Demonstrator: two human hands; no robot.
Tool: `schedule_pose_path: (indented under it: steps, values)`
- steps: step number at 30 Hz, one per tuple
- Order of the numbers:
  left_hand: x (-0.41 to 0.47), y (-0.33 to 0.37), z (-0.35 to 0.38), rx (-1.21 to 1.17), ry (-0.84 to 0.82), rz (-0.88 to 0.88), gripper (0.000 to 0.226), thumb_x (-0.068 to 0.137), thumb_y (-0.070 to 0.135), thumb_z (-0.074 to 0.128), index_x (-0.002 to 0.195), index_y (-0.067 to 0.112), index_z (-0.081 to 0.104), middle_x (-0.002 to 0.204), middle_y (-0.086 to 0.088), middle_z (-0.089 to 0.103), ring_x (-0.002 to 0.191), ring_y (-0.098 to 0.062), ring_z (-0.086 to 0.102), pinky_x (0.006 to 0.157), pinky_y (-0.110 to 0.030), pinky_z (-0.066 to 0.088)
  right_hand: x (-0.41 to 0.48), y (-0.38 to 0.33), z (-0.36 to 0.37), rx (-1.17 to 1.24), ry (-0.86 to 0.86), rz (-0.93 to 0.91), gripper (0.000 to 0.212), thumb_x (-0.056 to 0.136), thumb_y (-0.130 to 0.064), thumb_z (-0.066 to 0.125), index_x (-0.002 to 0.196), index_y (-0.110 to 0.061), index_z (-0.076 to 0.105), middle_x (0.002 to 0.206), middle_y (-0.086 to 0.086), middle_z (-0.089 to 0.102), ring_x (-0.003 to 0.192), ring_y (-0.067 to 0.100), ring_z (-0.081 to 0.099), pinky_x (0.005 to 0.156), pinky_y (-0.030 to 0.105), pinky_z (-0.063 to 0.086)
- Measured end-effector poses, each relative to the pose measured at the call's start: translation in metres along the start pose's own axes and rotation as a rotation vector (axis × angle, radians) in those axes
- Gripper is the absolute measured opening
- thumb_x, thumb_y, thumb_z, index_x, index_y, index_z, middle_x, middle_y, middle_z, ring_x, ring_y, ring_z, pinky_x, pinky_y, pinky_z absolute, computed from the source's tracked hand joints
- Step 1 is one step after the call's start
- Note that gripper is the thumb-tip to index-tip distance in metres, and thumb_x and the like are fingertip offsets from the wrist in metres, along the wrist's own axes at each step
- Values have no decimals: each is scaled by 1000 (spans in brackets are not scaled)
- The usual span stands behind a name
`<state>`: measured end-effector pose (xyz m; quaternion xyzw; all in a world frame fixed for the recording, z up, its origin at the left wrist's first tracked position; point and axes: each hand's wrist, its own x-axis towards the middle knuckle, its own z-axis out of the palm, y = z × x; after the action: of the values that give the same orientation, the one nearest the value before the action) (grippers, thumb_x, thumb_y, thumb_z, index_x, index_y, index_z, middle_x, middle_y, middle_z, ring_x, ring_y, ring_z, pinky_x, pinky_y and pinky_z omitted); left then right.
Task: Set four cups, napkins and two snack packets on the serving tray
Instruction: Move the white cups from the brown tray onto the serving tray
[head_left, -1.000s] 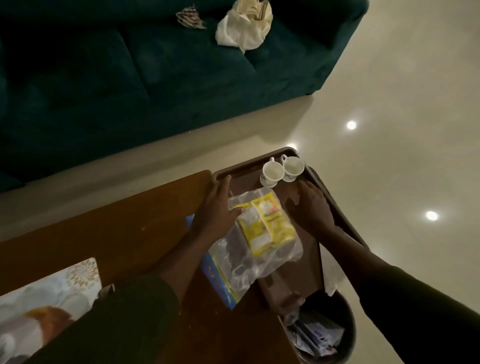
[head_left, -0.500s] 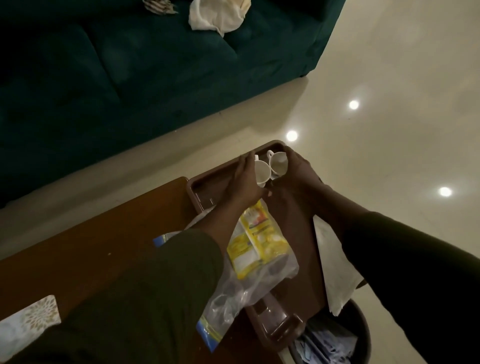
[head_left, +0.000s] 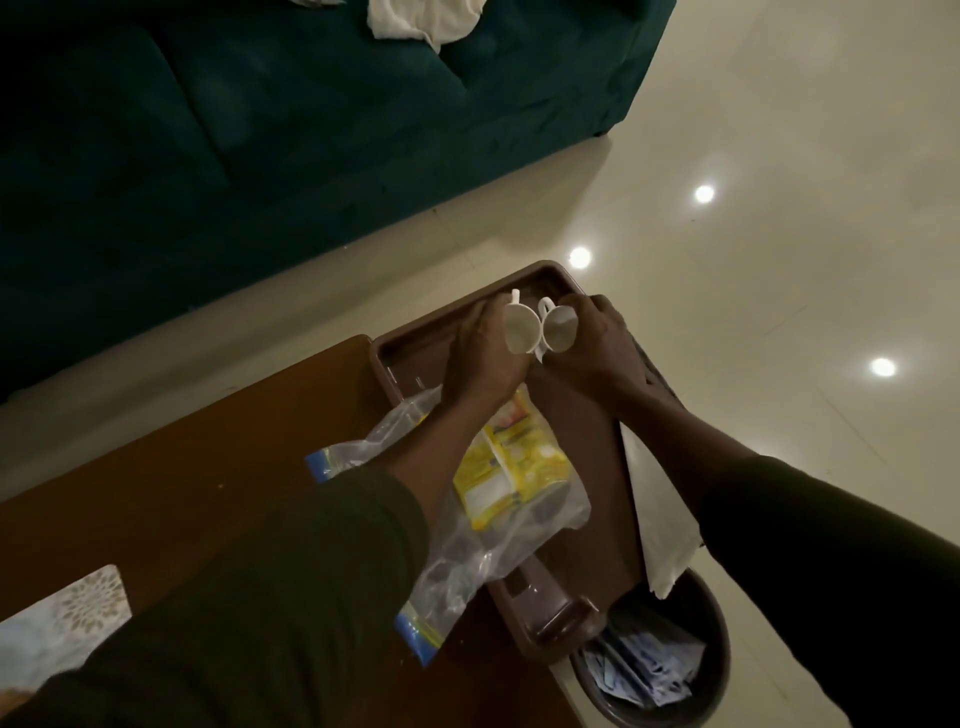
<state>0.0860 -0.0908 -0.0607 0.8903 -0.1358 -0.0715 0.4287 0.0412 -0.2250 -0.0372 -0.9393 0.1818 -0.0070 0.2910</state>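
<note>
My left hand (head_left: 485, 348) is closed around one small white handled cup (head_left: 521, 328) and my right hand (head_left: 592, 343) around the other white cup (head_left: 560, 329), both tipped so their mouths face me, rims touching, at the 12 o'clock end of the brown plastic serving tray (head_left: 587, 447). A second ago my hands lay flat on the tray at either side and the cups stood upright. The clear plastic bag holding a yellow snack packet (head_left: 511, 462) lies across the tray's middle, at 6 o'clock from the cups, spilling over onto the brown wooden surface (head_left: 197, 467). A white paper napkin (head_left: 657, 525) hangs off the tray's 3 o'clock edge above the dark round bin (head_left: 711, 644).
</note>
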Motion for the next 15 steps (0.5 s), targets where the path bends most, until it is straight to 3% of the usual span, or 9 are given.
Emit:
schedule_pose_path:
  steps: [5, 11, 15]
  values:
    - [-16, -5, -51, 21, 57, 21, 70, 72, 22, 80, 136, 18, 51, 127, -4, 61, 115, -20, 57, 83, -22, 38, -5, -50, -1, -12, 66, -117, 51, 66, -28, 74, 112, -13, 57, 120, 7, 57, 107, 28, 52, 83, 36, 44]
    - [-59, -31, -133, 7, 154, -29, 73, 68, 26, 83, 134, 14, 54, 128, -6, 62, 115, -22, 58, 87, -21, 39, -37, -126, 29, -25, 47, -182, 61, 62, -23, 74, 120, -15, 54, 120, 8, 54, 107, 29, 48, 80, 28, 35]
    - [-103, -63, -182, -7, 187, -90, 73, 70, 26, 83, 135, 17, 52, 131, -5, 60, 117, -21, 57, 90, -26, 45, -71, -175, 60, 39, -47, -228, 69, 58, -25, 78, 121, -13, 53, 122, 10, 52, 111, 30, 46, 83, 30, 38]
